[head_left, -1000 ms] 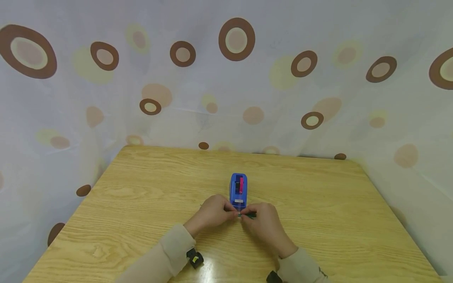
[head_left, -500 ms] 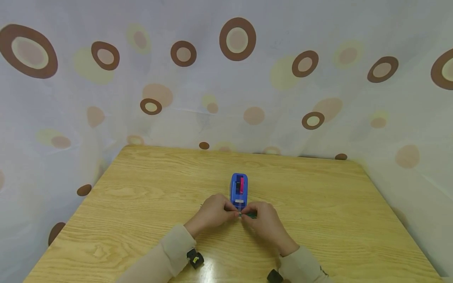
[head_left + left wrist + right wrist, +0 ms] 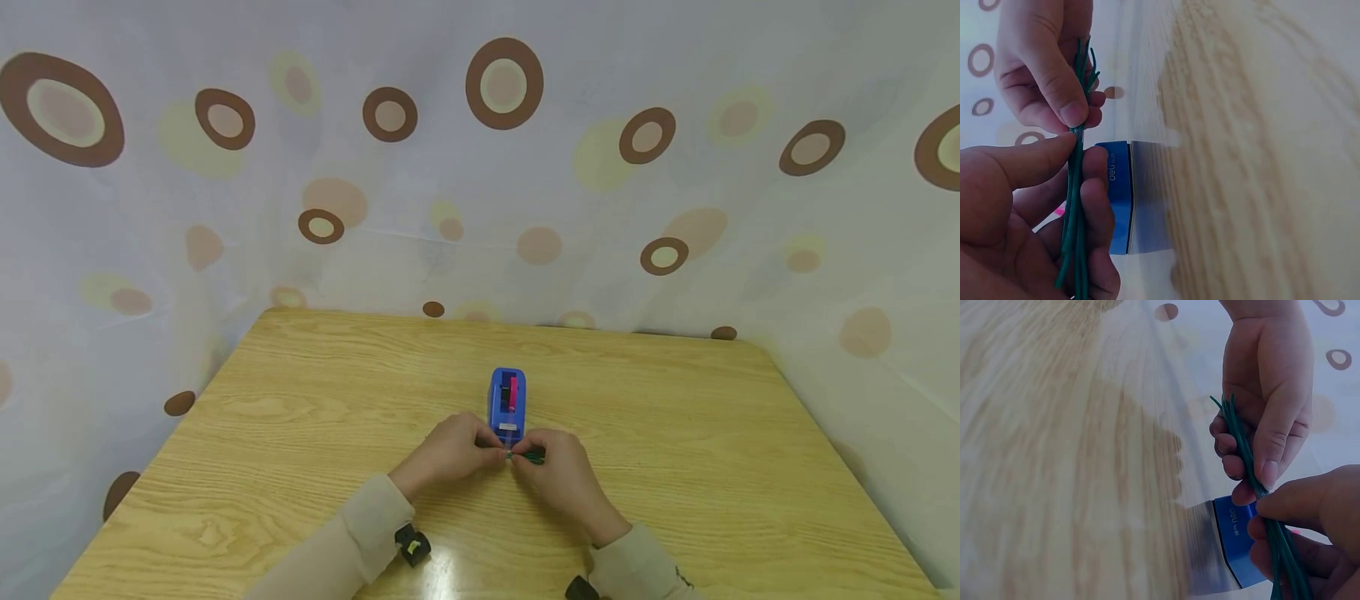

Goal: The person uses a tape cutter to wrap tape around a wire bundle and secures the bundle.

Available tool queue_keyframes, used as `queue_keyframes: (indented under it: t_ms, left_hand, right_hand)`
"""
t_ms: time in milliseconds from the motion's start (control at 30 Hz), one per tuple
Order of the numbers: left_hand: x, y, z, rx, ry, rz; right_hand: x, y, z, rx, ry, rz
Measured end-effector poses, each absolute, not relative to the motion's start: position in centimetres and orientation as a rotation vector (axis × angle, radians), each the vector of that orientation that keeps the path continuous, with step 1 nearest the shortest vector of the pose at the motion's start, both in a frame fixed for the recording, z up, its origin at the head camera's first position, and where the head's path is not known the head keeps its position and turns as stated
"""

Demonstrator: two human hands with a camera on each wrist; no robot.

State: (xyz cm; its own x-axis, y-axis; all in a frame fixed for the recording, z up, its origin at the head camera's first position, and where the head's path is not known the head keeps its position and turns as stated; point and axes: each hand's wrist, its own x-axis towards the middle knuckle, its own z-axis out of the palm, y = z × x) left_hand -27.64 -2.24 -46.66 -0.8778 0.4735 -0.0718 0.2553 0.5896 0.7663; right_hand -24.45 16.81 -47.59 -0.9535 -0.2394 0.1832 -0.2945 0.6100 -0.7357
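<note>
A bundle of thin green wires (image 3: 536, 457) lies across both hands, just in front of a blue tape dispenser (image 3: 495, 412). My left hand (image 3: 457, 450) pinches the bundle between thumb and fingers. Close beside it, my right hand (image 3: 561, 475) pinches the same wires, and the two thumbs almost meet. Between the thumbs, a shiny bit of clear tape (image 3: 1079, 133) shows on the wires in the left wrist view. In the head view a faint clear strip runs from the dispenser towards the fingertips. Loose wire ends stick out past both hands.
The wooden table (image 3: 300, 400) stretches out around the hands. A pink-edged tape roll (image 3: 513, 393) sits inside the dispenser. Behind and at the sides hangs a pale curtain (image 3: 420, 183) with brown circles. Small black cameras (image 3: 414, 547) are strapped at the wrists.
Both hands stay in front of the dispenser with the same pinch. Only the green wires beside the right fingers shift very slightly.
</note>
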Motion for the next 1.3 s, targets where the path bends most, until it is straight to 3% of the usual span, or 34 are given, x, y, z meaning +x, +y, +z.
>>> queue_keyframes:
  t_ms: [767, 1300]
  left_hand:
    - [-28.30, -2.45, -47.38, 0.590, 2.317, 1.299]
    - [-28.25, -2.43, -47.10, 0.590, 2.468, 1.257]
  right_hand:
    - [-24.17, 16.87, -47.55, 0.442, -2.684, 1.179]
    - [-24.41, 16.85, -47.58, 0.452, -2.674, 1.199]
